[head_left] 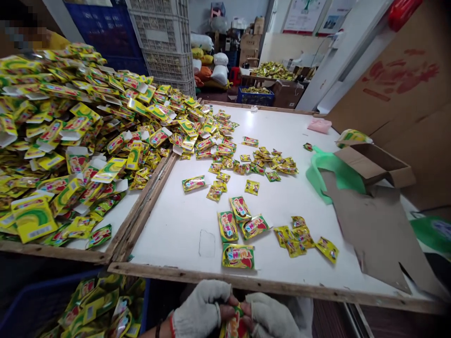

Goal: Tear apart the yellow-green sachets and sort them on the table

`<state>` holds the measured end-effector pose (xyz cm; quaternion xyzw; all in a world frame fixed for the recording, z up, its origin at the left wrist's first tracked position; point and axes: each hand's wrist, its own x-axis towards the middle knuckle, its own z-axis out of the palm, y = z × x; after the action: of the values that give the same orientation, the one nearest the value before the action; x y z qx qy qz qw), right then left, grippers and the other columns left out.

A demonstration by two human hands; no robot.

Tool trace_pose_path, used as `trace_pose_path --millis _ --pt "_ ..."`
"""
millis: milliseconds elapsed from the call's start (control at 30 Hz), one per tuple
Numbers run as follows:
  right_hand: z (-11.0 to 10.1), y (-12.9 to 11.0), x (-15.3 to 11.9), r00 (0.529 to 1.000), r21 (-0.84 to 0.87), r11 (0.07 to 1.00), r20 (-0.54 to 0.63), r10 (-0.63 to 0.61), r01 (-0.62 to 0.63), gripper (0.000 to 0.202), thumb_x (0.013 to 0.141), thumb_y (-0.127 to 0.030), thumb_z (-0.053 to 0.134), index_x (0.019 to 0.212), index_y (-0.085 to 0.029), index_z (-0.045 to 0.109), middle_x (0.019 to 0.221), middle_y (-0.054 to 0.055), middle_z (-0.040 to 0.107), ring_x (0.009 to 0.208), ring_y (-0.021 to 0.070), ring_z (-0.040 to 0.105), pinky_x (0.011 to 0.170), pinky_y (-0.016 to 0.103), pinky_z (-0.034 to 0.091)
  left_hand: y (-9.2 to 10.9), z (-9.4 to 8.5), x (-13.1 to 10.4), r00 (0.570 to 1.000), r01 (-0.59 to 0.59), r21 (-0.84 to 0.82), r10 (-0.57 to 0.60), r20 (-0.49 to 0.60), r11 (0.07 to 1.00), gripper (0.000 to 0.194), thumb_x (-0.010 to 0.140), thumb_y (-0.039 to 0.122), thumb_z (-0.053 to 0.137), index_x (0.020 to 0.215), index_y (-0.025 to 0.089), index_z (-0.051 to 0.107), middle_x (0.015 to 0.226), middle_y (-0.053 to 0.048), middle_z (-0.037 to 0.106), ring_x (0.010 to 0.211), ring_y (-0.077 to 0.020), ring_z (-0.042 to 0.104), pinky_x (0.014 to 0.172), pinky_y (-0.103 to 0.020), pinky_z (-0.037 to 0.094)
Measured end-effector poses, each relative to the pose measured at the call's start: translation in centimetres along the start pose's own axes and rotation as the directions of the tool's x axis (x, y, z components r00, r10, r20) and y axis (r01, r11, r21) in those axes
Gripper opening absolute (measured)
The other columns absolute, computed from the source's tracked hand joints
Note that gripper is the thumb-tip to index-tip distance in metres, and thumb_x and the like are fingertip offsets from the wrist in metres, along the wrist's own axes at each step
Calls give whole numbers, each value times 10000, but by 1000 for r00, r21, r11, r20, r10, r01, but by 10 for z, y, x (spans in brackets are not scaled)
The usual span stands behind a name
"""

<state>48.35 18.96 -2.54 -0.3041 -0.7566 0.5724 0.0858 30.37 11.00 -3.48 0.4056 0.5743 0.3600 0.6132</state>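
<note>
My left hand (202,310), in a white fabric glove with bare fingertips, pinches the upper left of a small yellow, green and red candy box (233,327). My right hand (271,314), gloved the same way, grips the upper right of that box. Both sit just below the table's front edge, fingertips close together, and the box's lower part is cut off by the frame. Beyond them on the white table lie several similar boxes (238,256) in a small group. Right of these is a cluster of small yellow sachets (295,239).
A large heap of candy boxes (88,126) covers the left table. More sachets (268,159) lie mid-table. At right are a green plastic scoop (319,173), cardboard (366,225) and an open carton (377,162). A blue crate (21,300) of packets stands below left. Grey crates (160,35) stand behind.
</note>
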Motion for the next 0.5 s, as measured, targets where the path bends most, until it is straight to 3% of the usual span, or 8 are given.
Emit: trace_pose_path --millis 67,133,233,267,300,367,433,500 --pt "-2 -4 4 993 -121 985 -9 -121 119 178 768 -214 539 757 -247 714 754 20 654 725 147 594 684 205 469 7 -1 3 1000 -29 23 29 -4 999 200 721 266 574 785 97 661 759 -30 622 760 -138 529 709 -203 398" --pt "-1 -7 10 984 -173 972 -48 -171 161 186 803 -206 507 782 -217 691 780 25 649 740 141 597 689 202 471 17 -14 -1 998 -59 128 62 -20 990 169 727 217 523 756 108 648 739 -19 605 741 -128 511 699 -196 381" --pt "-5 -6 20 955 -195 981 -292 -58 0 179 812 -237 502 916 -187 638 914 57 653 857 170 605 782 242 469 34 -54 -26 997 -81 446 64 53 891 166 682 124 444 643 134 605 632 15 526 631 -97 428 610 -186 308" --pt "-8 -5 25 921 -225 970 -390 -3 -92 209 808 -243 497 970 -178 611 954 73 648 876 187 606 793 269 466 39 -69 -38 992 -89 562 20 127 823 177 638 87 425 604 142 591 589 23 492 599 -92 395 593 -191 280" --pt "-12 -3 29 886 -255 949 -462 48 -185 241 801 -241 493 1013 -172 583 980 87 643 878 202 608 786 291 465 44 -82 -50 990 -28 672 -73 121 740 168 604 82 426 564 146 577 545 24 466 555 -89 367 562 -198 249" --pt "-17 2 40 845 -283 903 -516 140 -322 283 776 -222 501 1052 -174 538 974 93 648 831 214 625 723 303 468 53 -100 -66 983 154 807 -167 -69 570 150 597 114 460 610 161 602 608 5 524 584 -114 410 557 -211 236" --pt "-17 4 51 853 -269 896 -485 192 -354 303 749 -186 512 1052 -186 515 928 79 662 789 210 637 665 286 467 62 -100 -66 983 181 827 -110 -144 533 174 647 161 490 739 183 637 752 -20 584 688 -152 481 604 -221 286" --pt "-16 4 60 879 -221 923 -436 195 -314 322 734 -151 505 1054 -183 503 872 62 670 777 201 640 652 272 474 70 -85 -47 996 20 788 60 -72 615 226 723 176 466 875 196 633 872 -32 589 795 -164 510 690 -231 341"
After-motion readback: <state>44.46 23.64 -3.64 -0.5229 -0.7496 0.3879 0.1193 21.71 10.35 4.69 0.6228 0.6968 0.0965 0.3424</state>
